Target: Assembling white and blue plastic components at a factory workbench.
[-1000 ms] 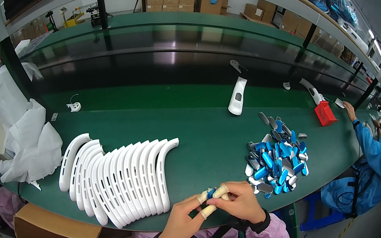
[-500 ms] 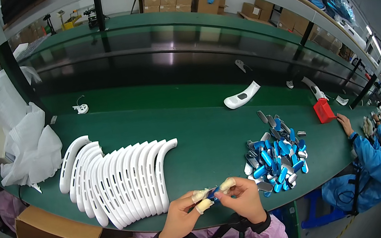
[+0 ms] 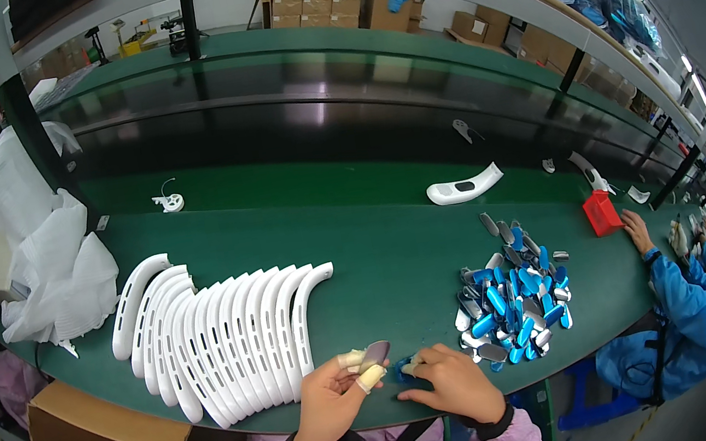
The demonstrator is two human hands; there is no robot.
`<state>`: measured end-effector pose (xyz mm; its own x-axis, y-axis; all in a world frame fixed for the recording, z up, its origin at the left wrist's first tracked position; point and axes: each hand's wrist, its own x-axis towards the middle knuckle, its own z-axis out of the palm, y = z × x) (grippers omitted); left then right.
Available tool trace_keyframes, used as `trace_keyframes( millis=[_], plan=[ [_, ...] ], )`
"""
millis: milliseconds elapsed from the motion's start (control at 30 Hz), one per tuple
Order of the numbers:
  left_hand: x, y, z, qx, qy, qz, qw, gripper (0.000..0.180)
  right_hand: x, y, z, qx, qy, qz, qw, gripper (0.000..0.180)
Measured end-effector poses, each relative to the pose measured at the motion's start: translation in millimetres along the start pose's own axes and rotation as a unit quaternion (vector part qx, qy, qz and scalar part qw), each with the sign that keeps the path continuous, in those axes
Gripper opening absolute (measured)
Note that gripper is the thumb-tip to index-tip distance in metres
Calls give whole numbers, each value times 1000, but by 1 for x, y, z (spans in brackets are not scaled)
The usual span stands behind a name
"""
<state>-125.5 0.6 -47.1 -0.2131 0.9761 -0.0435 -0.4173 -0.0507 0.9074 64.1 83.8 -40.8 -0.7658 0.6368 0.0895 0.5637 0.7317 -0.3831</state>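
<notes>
While the left hand (image 3: 332, 401) pinches a grey oval piece (image 3: 375, 353) at its fingertips, the right hand (image 3: 451, 382) presses a blue piece (image 3: 407, 373).

Pink sleeves on both arms, dark bands at the wrists; left hand (image 3: 332, 401) wears pale finger cots, right hand (image 3: 455, 383) one too.

surface (image 3: 376, 245): long green bench top
near left: row of white curved shells (image 3: 223, 336)
right: pile of blue and grey inserts (image 3: 511, 301)
far: one white shell (image 3: 464, 187)
</notes>
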Motion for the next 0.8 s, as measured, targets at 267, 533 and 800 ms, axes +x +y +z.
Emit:
trace_keyframes(
  millis=[267,533,800],
  plan=[
    [-4,-1,2,2,-71,-75,995,13,21,-16,-24,385,66,24,920,23],
    [-8,7,-11,88,-149,19,985,12,21,-12,-2,779,-32,140,611,18],
    [-3,-14,-3,-180,-88,33,979,10,11,-25,1,875,65,121,463,18]
  ],
)
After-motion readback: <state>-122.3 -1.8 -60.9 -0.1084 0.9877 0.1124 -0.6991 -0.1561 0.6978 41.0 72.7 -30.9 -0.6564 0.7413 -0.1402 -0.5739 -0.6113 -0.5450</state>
